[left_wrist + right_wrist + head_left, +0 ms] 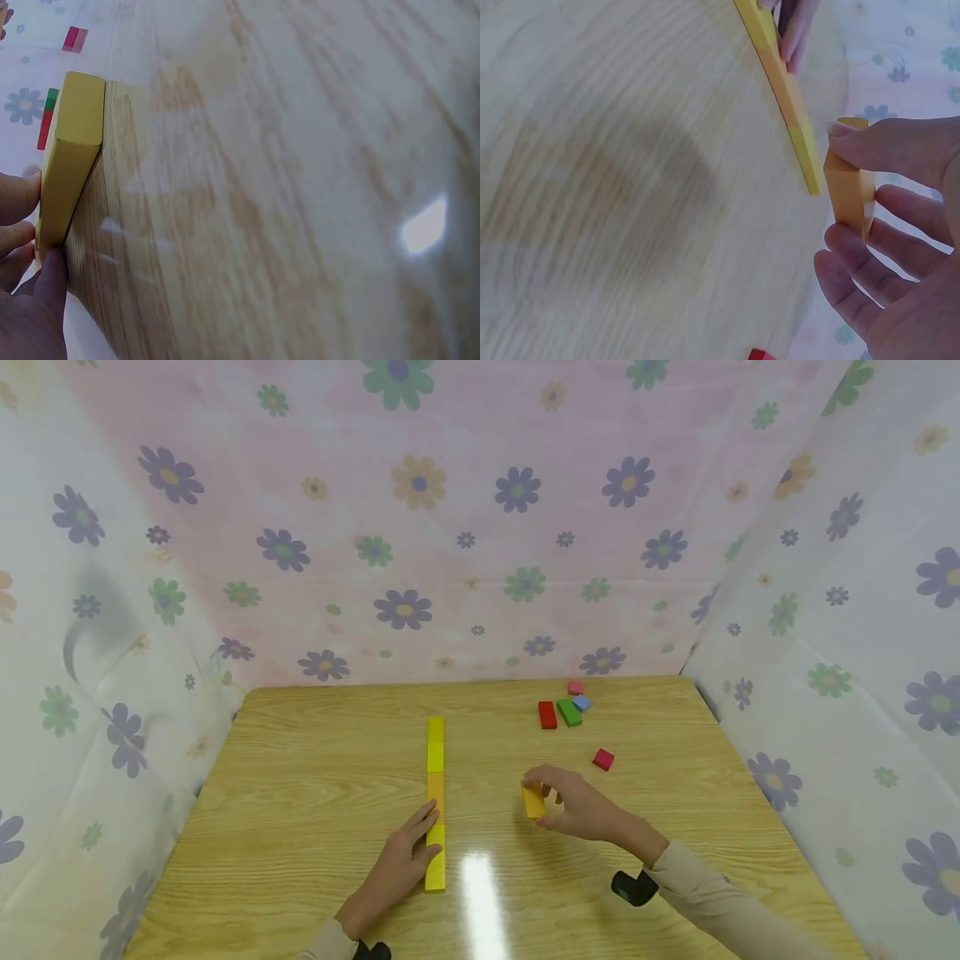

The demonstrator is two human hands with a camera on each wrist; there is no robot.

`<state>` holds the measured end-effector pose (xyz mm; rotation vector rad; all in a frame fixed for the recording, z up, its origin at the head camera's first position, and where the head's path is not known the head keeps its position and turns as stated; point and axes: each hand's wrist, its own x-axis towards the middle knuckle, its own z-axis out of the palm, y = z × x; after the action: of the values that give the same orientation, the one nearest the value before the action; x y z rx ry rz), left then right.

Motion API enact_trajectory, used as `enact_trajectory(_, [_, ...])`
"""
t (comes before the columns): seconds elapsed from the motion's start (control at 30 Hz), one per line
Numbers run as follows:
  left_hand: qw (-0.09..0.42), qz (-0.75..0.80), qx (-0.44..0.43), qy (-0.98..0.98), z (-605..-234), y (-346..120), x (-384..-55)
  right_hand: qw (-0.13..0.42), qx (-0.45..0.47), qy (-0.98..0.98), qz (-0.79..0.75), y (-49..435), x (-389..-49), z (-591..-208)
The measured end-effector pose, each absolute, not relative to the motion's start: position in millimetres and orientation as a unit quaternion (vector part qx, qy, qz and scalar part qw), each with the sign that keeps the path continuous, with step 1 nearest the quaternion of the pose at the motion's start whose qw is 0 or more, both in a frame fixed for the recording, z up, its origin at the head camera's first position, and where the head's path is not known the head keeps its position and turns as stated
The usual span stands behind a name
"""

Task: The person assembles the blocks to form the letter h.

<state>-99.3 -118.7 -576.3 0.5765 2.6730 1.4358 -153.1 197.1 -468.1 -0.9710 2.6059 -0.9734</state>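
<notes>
Several yellow and orange-yellow blocks stand end to end in a straight row on the wooden table. My left hand rests against the left side of the row's near half, its fingers and thumb reaching onto the blocks. The left wrist view shows the near yellow block close up, with fingertips beside it. To the right of the row, my right hand holds an orange-yellow block between thumb and fingers. In the right wrist view this block is gripped at its ends, apart from the row.
Toward the back right of the table lie a red block, a green block, a small blue block and a pink block. Nearer my right hand is a small crimson block. Flowered curtains enclose the table.
</notes>
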Motion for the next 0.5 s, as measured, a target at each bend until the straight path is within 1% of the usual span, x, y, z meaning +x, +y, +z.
enact_trajectory(0.17, [0.024, 0.47, 0.188, 0.862, -574.7, -118.5, -99.6, 0.119, -0.337, 0.873, -0.331, 186.4, -144.3, -472.2])
enact_trajectory(0.5, [0.017, 0.472, 0.192, 0.86, -574.5, -119.0, -99.7, 0.141, -0.341, 0.862, -0.347, 174.9, -129.3, -486.1])
